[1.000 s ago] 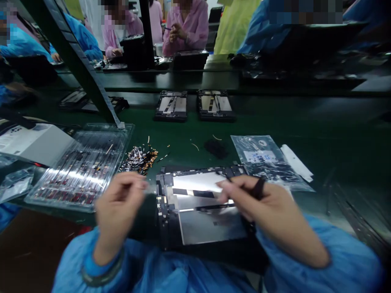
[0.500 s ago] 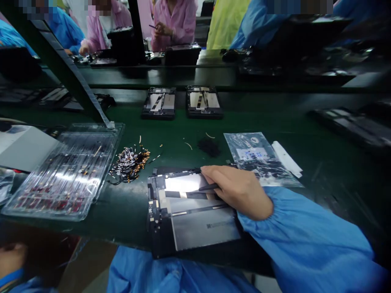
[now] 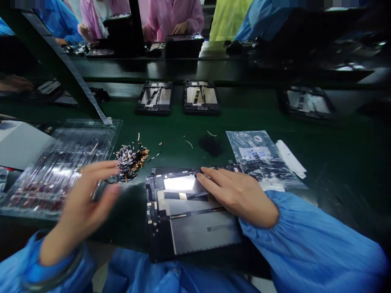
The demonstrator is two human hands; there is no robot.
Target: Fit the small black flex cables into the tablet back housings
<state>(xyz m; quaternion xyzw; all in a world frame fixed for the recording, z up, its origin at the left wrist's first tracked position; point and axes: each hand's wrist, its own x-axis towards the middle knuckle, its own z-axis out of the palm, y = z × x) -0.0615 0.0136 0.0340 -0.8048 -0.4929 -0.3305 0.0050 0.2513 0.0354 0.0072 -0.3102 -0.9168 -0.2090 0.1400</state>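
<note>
In front of me lies an opened tablet (image 3: 198, 232), its silvery battery and dark frame exposed. My right hand (image 3: 240, 193) rests on its upper edge, index and middle fingers stretched out along the frame; what is under the palm is hidden. Over the clear plastic tray at the left, my left hand (image 3: 87, 199) is raised, blurred, thumb and fingers apart, nothing visible between them. Its fingertips are nearest to a pile of small black cables with gold ends (image 3: 131, 160). One such cable (image 3: 153, 158) lies loose beside the pile.
Slim parts fill the clear plastic tray (image 3: 39, 179). Behind the tablet are a small dark heap (image 3: 210, 145), a clear bag (image 3: 255, 156) and a white strip (image 3: 290, 158). Other opened tablets (image 3: 155, 97) line the back. A slanted post (image 3: 65, 65) crosses the left; co-workers stand beyond.
My left hand has come up from the lower left toward the cable pile. My right fingers have straightened over the tablet; the thin dark tool under them is out of sight.
</note>
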